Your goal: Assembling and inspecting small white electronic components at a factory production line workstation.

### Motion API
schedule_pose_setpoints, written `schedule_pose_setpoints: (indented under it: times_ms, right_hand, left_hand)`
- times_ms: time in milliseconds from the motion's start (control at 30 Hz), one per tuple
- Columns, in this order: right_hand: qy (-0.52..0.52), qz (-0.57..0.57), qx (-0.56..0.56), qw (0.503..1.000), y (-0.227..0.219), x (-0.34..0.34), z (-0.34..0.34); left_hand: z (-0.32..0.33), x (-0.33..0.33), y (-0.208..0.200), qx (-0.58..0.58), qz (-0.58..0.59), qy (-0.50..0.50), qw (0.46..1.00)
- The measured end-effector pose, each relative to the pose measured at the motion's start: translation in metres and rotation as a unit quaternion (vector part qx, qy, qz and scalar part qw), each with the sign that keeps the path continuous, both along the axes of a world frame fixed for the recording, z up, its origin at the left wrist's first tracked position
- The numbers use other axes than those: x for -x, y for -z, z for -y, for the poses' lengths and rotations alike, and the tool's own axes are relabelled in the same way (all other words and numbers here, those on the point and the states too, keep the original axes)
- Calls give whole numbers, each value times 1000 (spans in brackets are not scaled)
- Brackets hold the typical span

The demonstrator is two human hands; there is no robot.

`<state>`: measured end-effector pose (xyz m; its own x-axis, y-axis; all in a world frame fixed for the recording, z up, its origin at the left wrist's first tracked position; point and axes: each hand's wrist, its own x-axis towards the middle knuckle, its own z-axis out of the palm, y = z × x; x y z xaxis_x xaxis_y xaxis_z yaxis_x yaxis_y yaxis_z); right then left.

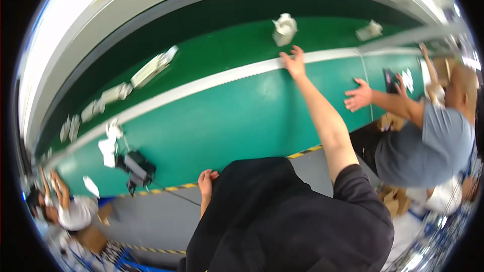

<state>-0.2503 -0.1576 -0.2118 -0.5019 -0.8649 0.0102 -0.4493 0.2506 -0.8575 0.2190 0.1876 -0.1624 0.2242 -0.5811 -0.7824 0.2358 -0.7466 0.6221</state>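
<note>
beyond the smooth green counter (pixel 242 116) and its long white rail (pixel 237 74), i see the crumpled white boxy package (pixel 285 31) just past the nearer right hand (pixel 295 62), fingers spread and empty, its long axis pointing away; left hand (pixel 205 181) farther, its grip i can't tell.

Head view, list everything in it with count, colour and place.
Belt: one, dark green, far side
Packages: several, whitish, on belt
Rail: one, white, beside belt
Table: one, green, middle
Device: one, black, table's left
Papers: at least two, white, left of device
Boxes: several, brown, both sides
Striped tape: several lengths, yellow-black, on near side
Co-workers: several, grey or white shirts, both sides
Shirt: one, black, lower middle
Left hand: one, bare, table's near edge
Right hand: one, bare, near a package
</note>
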Motion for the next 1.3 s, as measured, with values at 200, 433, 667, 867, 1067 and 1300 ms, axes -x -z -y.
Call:
schedule_pose_setpoints:
  times_ms: [200,433,667,867,1067,1300]
  right_hand:
    - [2,-29,82,996,-22,-14,-33]
    - [20,-166,83,982,-54,-115,-126]
    - [-165,489,-22,856,-223,-178,-135]
    - [-356,740,221,527,-465,-213,-164]
    - [-323,680,348,559,-495,-236,-189]
    - [-360,539,440,622,-483,-225,-193]
  left_hand:
    - [-1,-6,14,110,94,139,980]
    - [5,-20,-3,19,79,79,994]
    - [65,-44,-17,21,37,192,980]
    - [213,-61,-71,93,-12,251,963]
    - [349,-79,-27,418,395,264,774]
    - [422,-36,-94,383,693,350,501]
